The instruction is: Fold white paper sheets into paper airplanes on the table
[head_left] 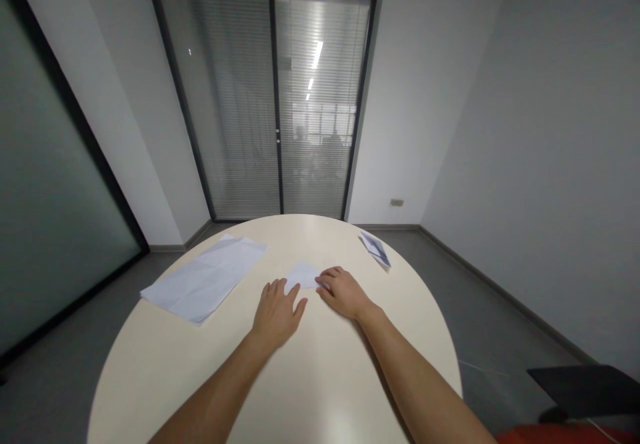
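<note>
A small piece of white paper (303, 275), which looks folded to a point at its far side, lies on the round table in front of me. My left hand (278, 312) rests at its near left corner, palm down, thumb and fingers apart. At the right corner, my right hand (344, 293) has its fingers and thumb closed about the paper's edge, and that corner is partly hidden under them. Toward the left side of the table lie large creased white sheets (207, 277). A folded paper piece (376, 249) with grey shaded parts sits near the far right edge.
The round cream table (295, 391) has a curved edge on all visible sides. Beyond it stand a glass door with blinds (320, 164) and white walls. At the lower right are a dark flat panel (585, 389) and something red (555, 435).
</note>
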`<state>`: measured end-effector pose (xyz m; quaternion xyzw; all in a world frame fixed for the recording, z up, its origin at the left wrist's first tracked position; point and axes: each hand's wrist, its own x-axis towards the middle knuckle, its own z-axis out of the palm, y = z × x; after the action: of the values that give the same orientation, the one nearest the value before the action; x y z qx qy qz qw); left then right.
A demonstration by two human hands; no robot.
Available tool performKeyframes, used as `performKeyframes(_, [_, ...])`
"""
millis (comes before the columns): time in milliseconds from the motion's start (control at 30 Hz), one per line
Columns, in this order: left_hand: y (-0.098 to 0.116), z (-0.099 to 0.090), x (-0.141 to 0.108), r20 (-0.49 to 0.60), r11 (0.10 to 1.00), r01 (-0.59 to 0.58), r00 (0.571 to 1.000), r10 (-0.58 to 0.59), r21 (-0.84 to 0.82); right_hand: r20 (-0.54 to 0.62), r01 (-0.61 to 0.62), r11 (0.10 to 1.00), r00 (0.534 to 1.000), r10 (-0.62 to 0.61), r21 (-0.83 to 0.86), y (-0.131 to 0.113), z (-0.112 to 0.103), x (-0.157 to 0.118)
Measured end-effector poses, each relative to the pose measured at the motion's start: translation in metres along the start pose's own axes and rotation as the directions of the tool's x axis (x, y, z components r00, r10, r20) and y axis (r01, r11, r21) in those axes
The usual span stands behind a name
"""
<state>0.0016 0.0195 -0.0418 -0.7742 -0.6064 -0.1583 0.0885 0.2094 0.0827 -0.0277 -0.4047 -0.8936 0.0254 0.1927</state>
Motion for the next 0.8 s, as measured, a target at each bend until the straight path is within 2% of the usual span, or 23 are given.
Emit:
performKeyframes(100, [-0.004,0.005,0.001,0.013,0.997,-0.065,0.998,0.066,-0.052,0.011,0.082,0.996,0.997,-0.082,0.030,-0.010,0.002,0.000])
performKeyframes(200, [-0.006,0.010,0.003,0.063,0.986,-0.115,0.990,0.123,-0.119,0.041,0.094,0.996,0.995,-0.094,0.008,-0.018,0.004,0.002])
performKeyframes(433, [0.000,0.008,0.004,0.131,0.989,-0.067,0.988,0.084,-0.136,0.074,-0.064,0.993,0.995,0.072,-0.102,-0.038,0.001,0.004])
performKeyframes(800, [0.003,0.010,0.006,0.164,0.995,-0.028,0.986,0.044,-0.097,0.094,-0.247,0.944,0.958,0.272,-0.221,-0.071,0.003,0.017])
